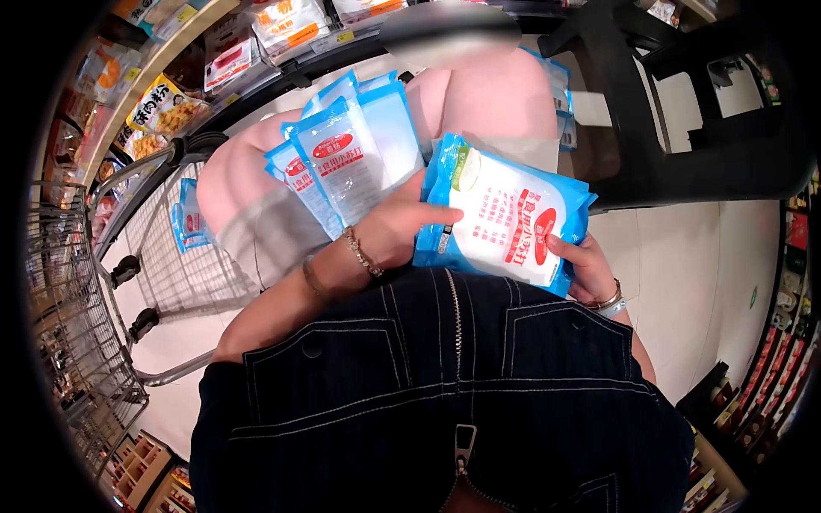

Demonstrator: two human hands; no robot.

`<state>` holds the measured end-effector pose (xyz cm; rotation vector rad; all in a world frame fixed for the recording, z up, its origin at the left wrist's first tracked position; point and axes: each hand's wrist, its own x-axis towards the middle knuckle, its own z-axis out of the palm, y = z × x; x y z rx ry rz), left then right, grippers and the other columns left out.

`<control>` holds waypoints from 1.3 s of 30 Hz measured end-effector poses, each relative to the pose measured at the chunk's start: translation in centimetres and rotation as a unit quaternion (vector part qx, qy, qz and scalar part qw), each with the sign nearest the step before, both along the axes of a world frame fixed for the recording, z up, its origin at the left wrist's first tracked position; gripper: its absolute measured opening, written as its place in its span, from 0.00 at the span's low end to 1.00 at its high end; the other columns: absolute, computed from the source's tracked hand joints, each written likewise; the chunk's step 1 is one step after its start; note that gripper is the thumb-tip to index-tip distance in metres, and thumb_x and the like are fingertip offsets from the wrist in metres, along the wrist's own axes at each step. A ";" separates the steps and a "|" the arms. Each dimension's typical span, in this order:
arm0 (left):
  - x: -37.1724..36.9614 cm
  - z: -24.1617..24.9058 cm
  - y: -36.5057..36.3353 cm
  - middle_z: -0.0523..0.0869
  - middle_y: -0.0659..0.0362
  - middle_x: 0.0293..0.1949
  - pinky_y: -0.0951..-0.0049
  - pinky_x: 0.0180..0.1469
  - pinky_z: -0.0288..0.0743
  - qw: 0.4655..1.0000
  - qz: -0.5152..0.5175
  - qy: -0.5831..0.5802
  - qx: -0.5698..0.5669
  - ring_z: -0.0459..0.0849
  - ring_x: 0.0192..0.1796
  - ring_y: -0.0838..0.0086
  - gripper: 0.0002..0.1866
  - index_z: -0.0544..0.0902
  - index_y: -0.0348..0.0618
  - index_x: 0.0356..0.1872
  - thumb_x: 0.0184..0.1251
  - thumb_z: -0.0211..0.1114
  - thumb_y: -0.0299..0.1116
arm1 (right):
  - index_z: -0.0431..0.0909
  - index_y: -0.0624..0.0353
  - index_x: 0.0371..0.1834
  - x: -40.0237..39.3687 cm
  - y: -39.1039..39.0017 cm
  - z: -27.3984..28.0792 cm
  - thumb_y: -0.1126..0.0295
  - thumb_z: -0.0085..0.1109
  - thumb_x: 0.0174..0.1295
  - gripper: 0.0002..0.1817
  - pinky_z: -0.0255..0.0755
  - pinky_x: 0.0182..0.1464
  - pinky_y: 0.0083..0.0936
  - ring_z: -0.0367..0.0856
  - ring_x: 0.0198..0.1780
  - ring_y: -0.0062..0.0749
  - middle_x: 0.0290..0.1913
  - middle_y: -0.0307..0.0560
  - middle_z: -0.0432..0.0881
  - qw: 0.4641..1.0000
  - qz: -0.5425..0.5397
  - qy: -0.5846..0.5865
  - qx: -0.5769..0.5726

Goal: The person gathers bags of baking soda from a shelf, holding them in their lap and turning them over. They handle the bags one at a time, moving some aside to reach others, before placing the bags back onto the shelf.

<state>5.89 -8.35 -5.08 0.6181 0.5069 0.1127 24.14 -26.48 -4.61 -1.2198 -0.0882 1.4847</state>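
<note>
A blue-and-white bag of baking soda (496, 218) with red print is held tilted in front of my jacket. My left hand (400, 224) grips its left edge, thumb lying on the front. At the lower right corner my right hand (583, 267) is closed on it, thumb over the red oval logo. The fingers behind the bag are hidden. Several similar baking soda bags (342, 162) lie overlapped on my lap, just beyond my left hand.
More blue bags (190, 218) are low at the left, others (560, 94) beyond my right knee. A metal shopping cart (81, 325) stands left. Shelves with food packets (167, 107) run along the far side. A black frame (616, 120) stands at right on the tiled floor (667, 282).
</note>
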 end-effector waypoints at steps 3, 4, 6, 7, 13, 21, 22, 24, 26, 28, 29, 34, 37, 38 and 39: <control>0.1 -0.3 0.2 0.73 0.46 0.52 0.64 0.55 0.71 0.988 -0.004 0.032 -0.151 0.76 0.52 0.61 0.26 0.60 0.31 0.58 0.59 0.56 0.26 | 0.64 0.66 0.53 0.9 0.4 -0.3 0.74 0.60 0.53 0.24 0.75 0.47 0.31 0.78 0.45 0.34 0.48 0.52 0.76 0.999 0.033 -0.008 -0.010; 0.1 -1.2 0.0 0.75 0.46 0.50 0.64 0.53 0.72 0.990 -0.004 0.057 -0.128 0.78 0.50 0.61 0.25 0.61 0.29 0.57 0.61 0.55 0.29 | 0.64 0.66 0.53 1.2 0.4 -0.8 0.74 0.61 0.52 0.25 0.75 0.46 0.31 0.78 0.45 0.33 0.47 0.51 0.76 0.998 0.049 -0.012 -0.027; 0.3 -1.8 -0.2 0.76 0.47 0.49 0.64 0.52 0.74 0.985 -0.008 0.059 -0.160 0.79 0.49 0.63 0.25 0.62 0.31 0.57 0.60 0.57 0.30 | 0.66 0.64 0.53 1.4 0.1 -1.9 0.74 0.61 0.52 0.24 0.75 0.46 0.30 0.79 0.44 0.32 0.47 0.49 0.77 0.995 0.056 -0.011 -0.077; 0.4 -2.2 -0.6 0.78 0.47 0.47 0.64 0.49 0.75 0.988 0.010 0.053 -0.143 0.80 0.46 0.62 0.23 0.65 0.31 0.54 0.58 0.59 0.30 | 0.66 0.63 0.53 1.1 0.1 -1.7 0.73 0.61 0.52 0.24 0.75 0.46 0.30 0.79 0.44 0.32 0.47 0.49 0.77 0.995 0.043 0.004 -0.094; 0.9 -2.4 -0.4 0.79 0.50 0.45 0.68 0.45 0.76 0.995 -0.024 0.101 -0.007 0.80 0.44 0.68 0.21 0.69 0.31 0.51 0.57 0.61 0.28 | 0.64 0.66 0.54 1.9 0.7 -1.3 0.74 0.57 0.55 0.23 0.71 0.52 0.33 0.76 0.48 0.34 0.50 0.49 0.74 0.995 0.081 0.028 -0.047; -0.7 4.6 4.8 0.80 0.53 0.38 0.72 0.37 0.78 0.994 0.076 0.059 0.052 0.81 0.37 0.72 0.17 0.74 0.30 0.45 0.56 0.63 0.28 | 0.67 0.65 0.51 2.6 9.0 5.7 0.78 0.63 0.48 0.25 0.73 0.49 0.31 0.77 0.45 0.33 0.47 0.50 0.77 0.988 0.124 -0.093 0.017; -0.9 5.4 6.3 0.81 0.52 0.39 0.71 0.38 0.78 0.994 0.090 0.038 0.052 0.81 0.37 0.72 0.16 0.74 0.31 0.45 0.57 0.62 0.28 | 0.68 0.66 0.50 3.0 11.0 7.3 0.78 0.63 0.47 0.25 0.73 0.47 0.31 0.78 0.44 0.33 0.45 0.50 0.77 0.983 0.137 -0.119 0.030; -1.2 6.9 9.7 0.80 0.54 0.41 0.72 0.42 0.78 0.990 0.107 0.008 0.089 0.81 0.40 0.73 0.17 0.73 0.33 0.48 0.58 0.61 0.28 | 0.69 0.66 0.49 2.7 15.7 10.8 0.78 0.64 0.47 0.23 0.75 0.45 0.31 0.79 0.41 0.33 0.44 0.51 0.78 0.971 0.147 -0.180 0.056; -1.3 7.9 13.6 0.80 0.54 0.41 0.72 0.43 0.77 0.984 0.138 -0.022 0.109 0.80 0.41 0.73 0.17 0.73 0.33 0.47 0.58 0.61 0.29 | 0.69 0.67 0.48 2.8 20.6 13.1 0.78 0.62 0.48 0.22 0.75 0.44 0.29 0.79 0.40 0.32 0.44 0.50 0.78 0.947 0.167 -0.258 0.090; -1.3 8.3 18.7 0.80 0.55 0.42 0.71 0.44 0.77 0.961 0.167 0.027 0.219 0.80 0.42 0.74 0.17 0.73 0.34 0.47 0.58 0.61 0.28 | 0.70 0.68 0.47 2.9 25.8 15.2 0.79 0.60 0.49 0.20 0.76 0.42 0.28 0.80 0.39 0.30 0.42 0.49 0.79 0.909 0.192 -0.337 0.155; -1.2 8.6 21.3 0.81 0.55 0.38 0.70 0.43 0.76 0.948 0.198 0.015 0.250 0.81 0.40 0.73 0.16 0.74 0.33 0.44 0.55 0.63 0.28 | 0.71 0.67 0.46 2.6 28.4 16.4 0.78 0.60 0.50 0.18 0.76 0.41 0.27 0.79 0.38 0.29 0.40 0.47 0.79 0.879 0.193 -0.397 0.182; 0.0 13.1 32.9 0.82 0.56 0.34 0.71 0.37 0.74 0.864 0.333 -0.028 0.377 0.79 0.33 0.74 0.13 0.79 0.34 0.38 0.52 0.66 0.28 | 0.74 0.64 0.40 2.0 40.7 21.1 0.76 0.62 0.49 0.14 0.72 0.35 0.21 0.77 0.30 0.22 0.33 0.43 0.80 0.669 0.160 -0.643 0.336; 1.5 14.0 40.1 0.82 0.54 0.35 0.72 0.35 0.75 0.790 0.408 0.066 0.452 0.80 0.32 0.72 0.16 0.79 0.33 0.38 0.48 0.69 0.30 | 0.73 0.56 0.42 0.5 45.9 21.9 0.73 0.60 0.47 0.16 0.72 0.34 0.27 0.77 0.27 0.37 0.31 0.50 0.79 0.498 0.093 -0.811 0.294; 2.4 13.2 42.9 0.82 0.53 0.35 0.72 0.36 0.75 0.770 0.438 0.104 0.452 0.81 0.33 0.71 0.18 0.79 0.33 0.38 0.46 0.70 0.30 | 0.73 0.54 0.43 0.0 47.3 21.5 0.73 0.60 0.47 0.17 0.72 0.34 0.29 0.77 0.29 0.40 0.31 0.50 0.79 0.414 0.072 -0.848 0.324; 3.0 12.7 44.8 0.82 0.49 0.39 0.73 0.40 0.75 0.796 0.422 0.159 0.404 0.82 0.38 0.65 0.20 0.78 0.33 0.40 0.47 0.69 0.36 | 0.73 0.52 0.44 -0.4 48.6 21.0 0.74 0.59 0.46 0.18 0.72 0.34 0.31 0.77 0.30 0.42 0.31 0.50 0.79 0.325 0.051 -0.876 0.351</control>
